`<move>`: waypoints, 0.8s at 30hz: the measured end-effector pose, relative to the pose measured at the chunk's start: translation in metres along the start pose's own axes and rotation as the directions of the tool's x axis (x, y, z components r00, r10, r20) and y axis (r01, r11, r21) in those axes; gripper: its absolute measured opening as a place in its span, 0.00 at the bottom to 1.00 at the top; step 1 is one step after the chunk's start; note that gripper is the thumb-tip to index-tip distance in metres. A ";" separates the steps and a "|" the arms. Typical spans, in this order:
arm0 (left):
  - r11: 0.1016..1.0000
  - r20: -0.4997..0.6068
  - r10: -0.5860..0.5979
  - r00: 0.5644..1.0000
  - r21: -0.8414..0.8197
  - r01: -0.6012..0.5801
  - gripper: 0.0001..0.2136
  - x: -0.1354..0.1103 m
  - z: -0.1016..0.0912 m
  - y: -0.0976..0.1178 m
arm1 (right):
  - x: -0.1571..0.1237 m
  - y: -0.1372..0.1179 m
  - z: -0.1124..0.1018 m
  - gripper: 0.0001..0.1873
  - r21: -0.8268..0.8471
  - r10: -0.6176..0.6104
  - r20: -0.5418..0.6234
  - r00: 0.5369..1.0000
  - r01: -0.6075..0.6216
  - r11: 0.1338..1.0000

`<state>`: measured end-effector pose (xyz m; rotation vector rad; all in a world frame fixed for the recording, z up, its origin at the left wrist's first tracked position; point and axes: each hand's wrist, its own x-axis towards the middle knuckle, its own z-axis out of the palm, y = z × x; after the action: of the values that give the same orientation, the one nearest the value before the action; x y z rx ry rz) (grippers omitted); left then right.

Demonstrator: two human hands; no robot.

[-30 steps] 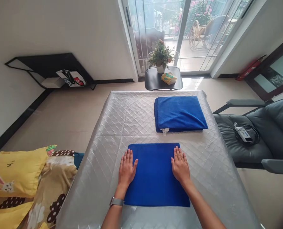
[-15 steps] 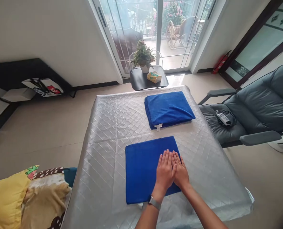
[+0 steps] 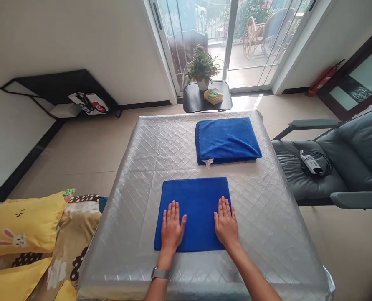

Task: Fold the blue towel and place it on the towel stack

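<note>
A folded blue towel [image 3: 198, 217] lies flat on the silver quilted table cover [image 3: 135, 217], close to me. Palm down on its left part rests my left hand [image 3: 172, 225], fingers stretched out and the thumb apart, with a watch on the wrist. My right hand [image 3: 226, 221] is laid flat across the towel's right edge, also with straight fingers. Neither hand grips anything. Farther back on the cover sits a thicker folded blue cloth [image 3: 228, 140], a white tag showing at its front edge.
Beyond the table a black chair [image 3: 192, 98] bears a potted plant [image 3: 202, 69] and a yellow tissue pack [image 3: 213, 96]. At right stands a grey armchair [image 3: 314, 200] with a power strip [image 3: 311, 164] on its seat. Yellow pillows [image 3: 26, 221] lie at lower left.
My hands have come apart: the left one has moved left across the towel, while the right stays at the right edge. The towel's right side lies straighter. The view has shifted.
</note>
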<state>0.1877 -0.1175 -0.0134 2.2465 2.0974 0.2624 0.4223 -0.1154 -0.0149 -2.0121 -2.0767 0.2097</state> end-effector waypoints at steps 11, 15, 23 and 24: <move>0.986 -0.070 -0.100 0.992 -0.137 0.090 0.31 -0.021 -0.022 0.021 | -0.064 0.016 -0.008 0.37 -0.042 -0.090 -0.059 0.994 0.087 0.995; 0.927 0.046 0.303 0.952 -0.245 -0.284 0.31 -0.020 -0.010 0.109 | -0.071 0.018 -0.003 0.38 -0.070 -0.104 -0.059 0.993 0.100 0.993; 0.952 0.067 0.260 0.963 -0.185 -0.244 0.33 -0.040 -0.007 0.057 | -0.069 0.017 -0.002 0.38 -0.095 -0.093 -0.059 0.994 0.087 0.992; 0.966 0.061 0.222 0.973 -0.150 -0.211 0.33 -0.046 -0.009 0.034 | -0.069 0.017 -0.001 0.38 -0.097 -0.089 -0.061 0.994 0.083 0.992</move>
<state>0.2167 -0.1665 -0.0033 2.3592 1.7362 0.3186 0.4407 -0.1832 -0.0234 -1.9485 -2.1647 0.0308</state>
